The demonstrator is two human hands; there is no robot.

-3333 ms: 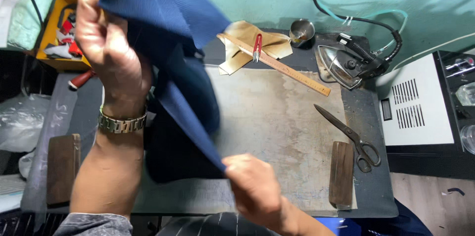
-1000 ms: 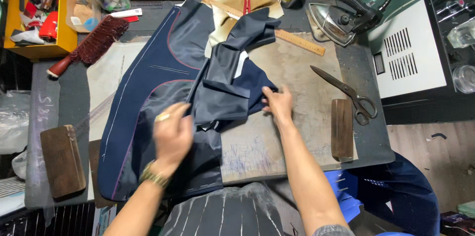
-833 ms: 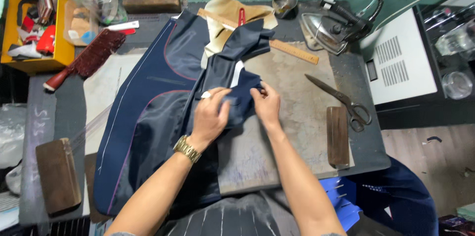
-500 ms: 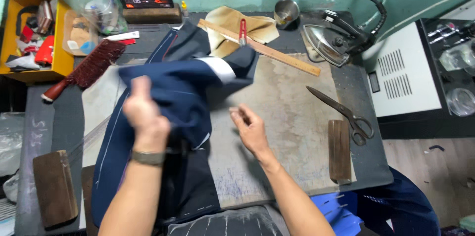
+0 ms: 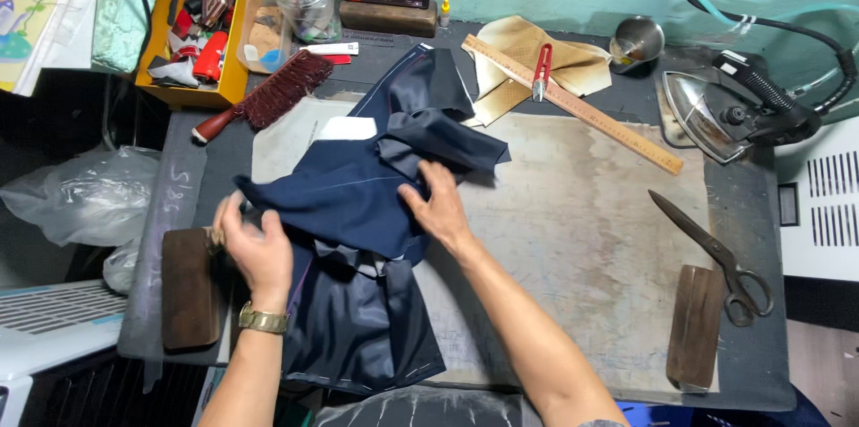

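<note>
A dark navy garment piece with a shiny lining lies bunched on the left half of the worn pressing pad. My left hand, with a gold watch at the wrist, grips the left edge of the cloth beside a dark wooden block. My right hand lies flat, fingers spread, on the cloth's right side. A white patch of fabric shows at the upper left of the garment.
Black scissors and a second wooden block lie at the right. An iron, wooden ruler with red clippers, tan pattern paper, metal cup, brush, yellow tray and phone stand at the back.
My left hand has come down and leftward, pulling the cloth's edge toward the wooden block. My right hand has moved from the bare pad onto the garment.
</note>
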